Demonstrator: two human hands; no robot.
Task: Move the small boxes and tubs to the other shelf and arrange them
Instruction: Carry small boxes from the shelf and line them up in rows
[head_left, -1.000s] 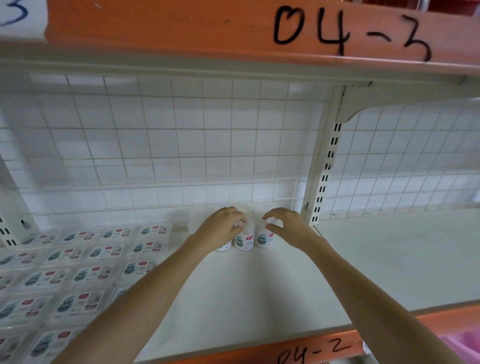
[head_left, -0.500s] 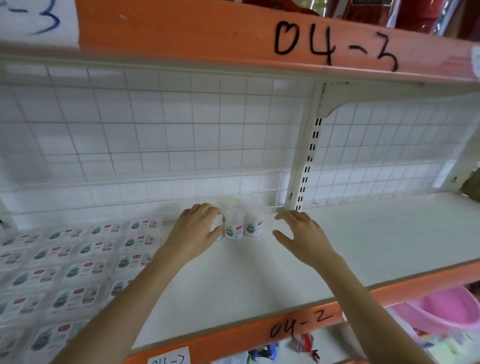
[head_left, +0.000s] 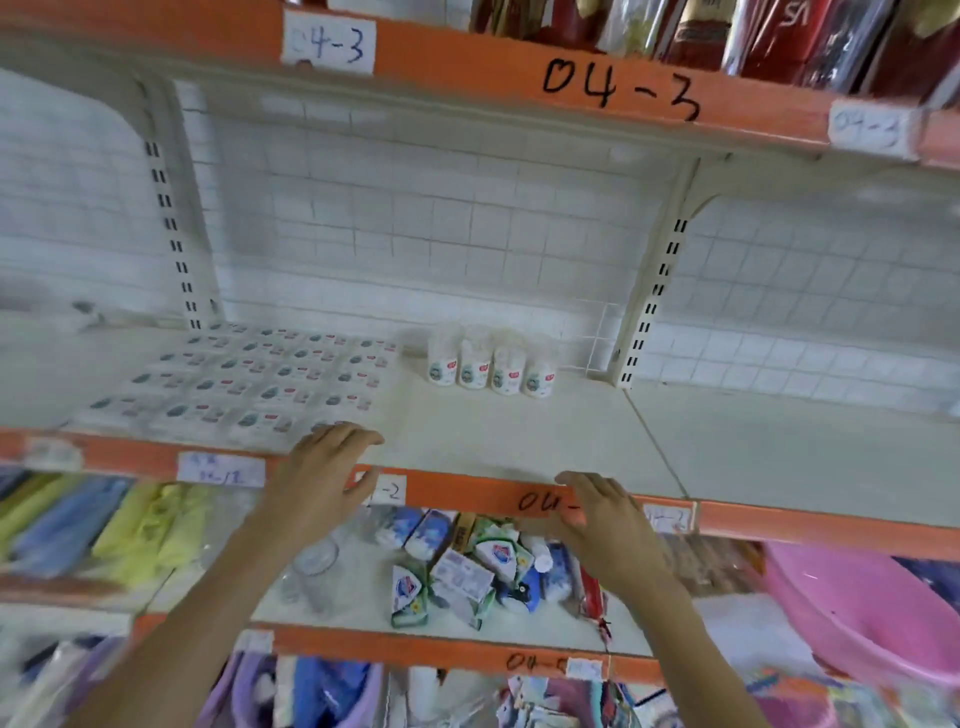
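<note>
A: Where are we standing with the tubs (head_left: 491, 364)?

B: We are seeing four of them in a row at the far side of the shelf (head_left: 519, 441), upright and touching one another, just right of the boxes (head_left: 249, 379). The boxes are lying flat in a neat grid that is filling the left part of the shelf out to its near edge.

A: And what are our hands doing?

B: Both are holding nothing. The left hand (head_left: 317, 478) is hovering over the near edge by the front boxes, fingers loosely spread, its grip apart. The right hand (head_left: 605, 519) is hanging in front of the orange shelf lip, fingers relaxed and apart as well. Both are well apart from the tubs.

A: So how far along are we judging this?

B: Well along, we are thinking. Boxes and tubs are sitting in order, and a wide stretch of shelf to the right of the tubs is lying bare. Whether more are waiting we cannot tell. Below, the lower shelf (head_left: 363, 618) is carrying a loose heap of packets (head_left: 467, 566) and a clear jar (head_left: 317, 571), too blurred for us to say whether they belong to the job.
</note>
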